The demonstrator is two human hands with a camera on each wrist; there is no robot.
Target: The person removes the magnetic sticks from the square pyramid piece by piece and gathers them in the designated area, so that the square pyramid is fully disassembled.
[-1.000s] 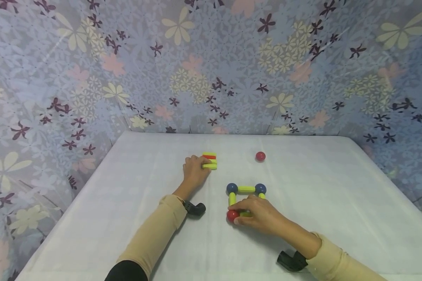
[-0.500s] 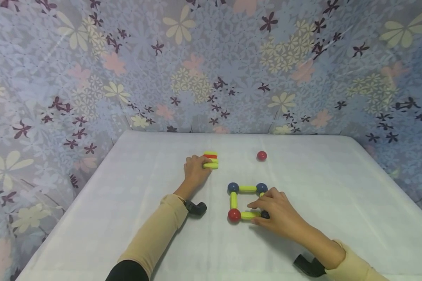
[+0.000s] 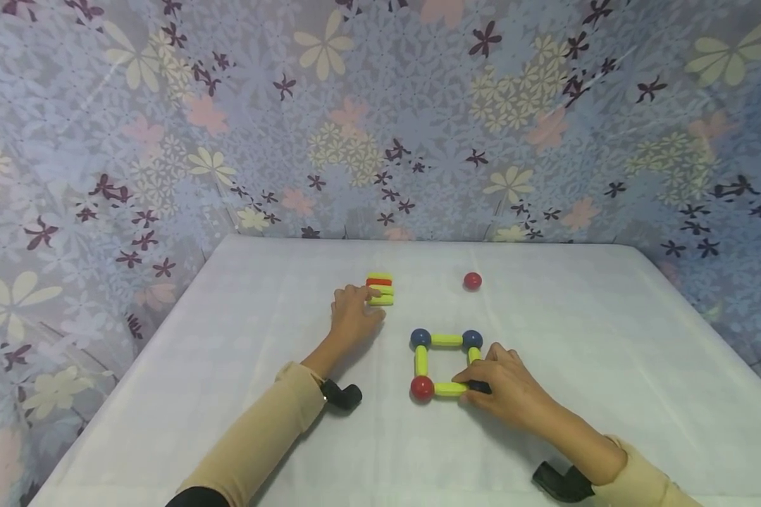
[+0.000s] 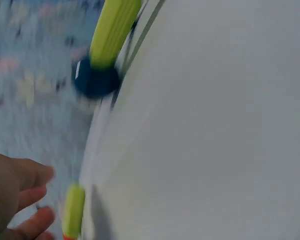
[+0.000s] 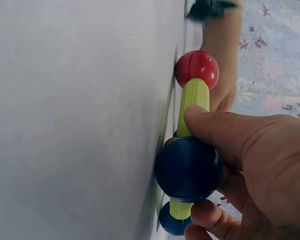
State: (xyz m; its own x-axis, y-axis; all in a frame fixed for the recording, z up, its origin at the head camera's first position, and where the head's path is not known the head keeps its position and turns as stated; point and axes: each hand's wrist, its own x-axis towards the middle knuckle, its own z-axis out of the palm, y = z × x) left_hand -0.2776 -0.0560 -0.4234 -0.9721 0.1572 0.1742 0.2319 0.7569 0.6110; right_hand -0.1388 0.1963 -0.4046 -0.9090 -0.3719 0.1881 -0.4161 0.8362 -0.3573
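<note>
Pinching a dark blue ball (image 3: 480, 386) at the near-right corner of a square frame (image 3: 423, 361), the right hand (image 3: 506, 391) has thumb and fingers (image 5: 210, 126) curled round it; the rt wrist view shows the thumb lying on the near yellow rod (image 3: 450, 388) where it meets the ball. That rod runs left to a red ball (image 3: 422, 387). From there a yellow rod goes up to a blue ball (image 3: 421, 339), a top rod (image 3: 447, 341) crosses to another blue ball (image 3: 472, 339), and a short rod drops toward the right hand, partly hidden by it. Frame lies flat on the white desk (image 3: 609, 331), roughly mid-desk.

Left hand (image 3: 351, 312) rests palm down just left of a stack of rods (image 3: 380, 289), yellow w/ one red; its fingertips touch the stack's near-left end. Fingers look loose & fairly straight, gripping nothing. Left wrist view is blurred, showing only fingers beside a yellow rod end.

A lone red ball (image 3: 472, 281) sits apart, further back & right of the stack. Floral sheeting (image 3: 380, 120) walls the desk on three sides. Both sleeves are tan.
</note>
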